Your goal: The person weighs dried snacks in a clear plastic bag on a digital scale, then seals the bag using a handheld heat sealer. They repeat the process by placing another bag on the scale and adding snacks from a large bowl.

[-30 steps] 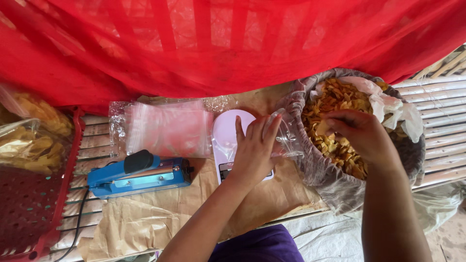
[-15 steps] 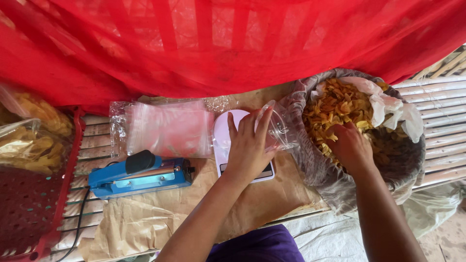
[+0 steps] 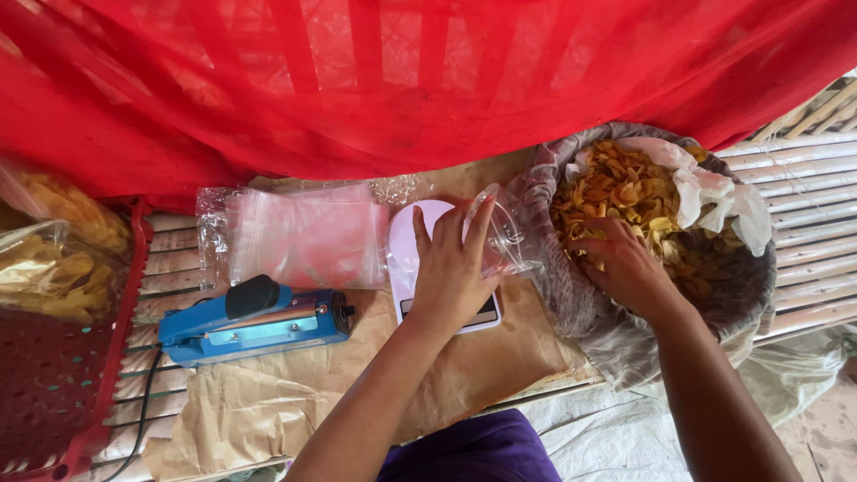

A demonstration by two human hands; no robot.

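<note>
Two hands: crinkly clear bag point(image 3: 507, 234), crisp chips point(image 3: 625, 192)

Clear plastic bag point(image 3: 507, 234): small, crumpled, mouth tipped right toward the sack, held over the white scale's point(image 3: 412, 259) right edge, centre of table. Chips point(image 3: 625, 192): yellow-orange, thin, curled, heaped loose in a grey cloth sack point(image 3: 571, 295) with white plastic liner, open top, right side.
</note>
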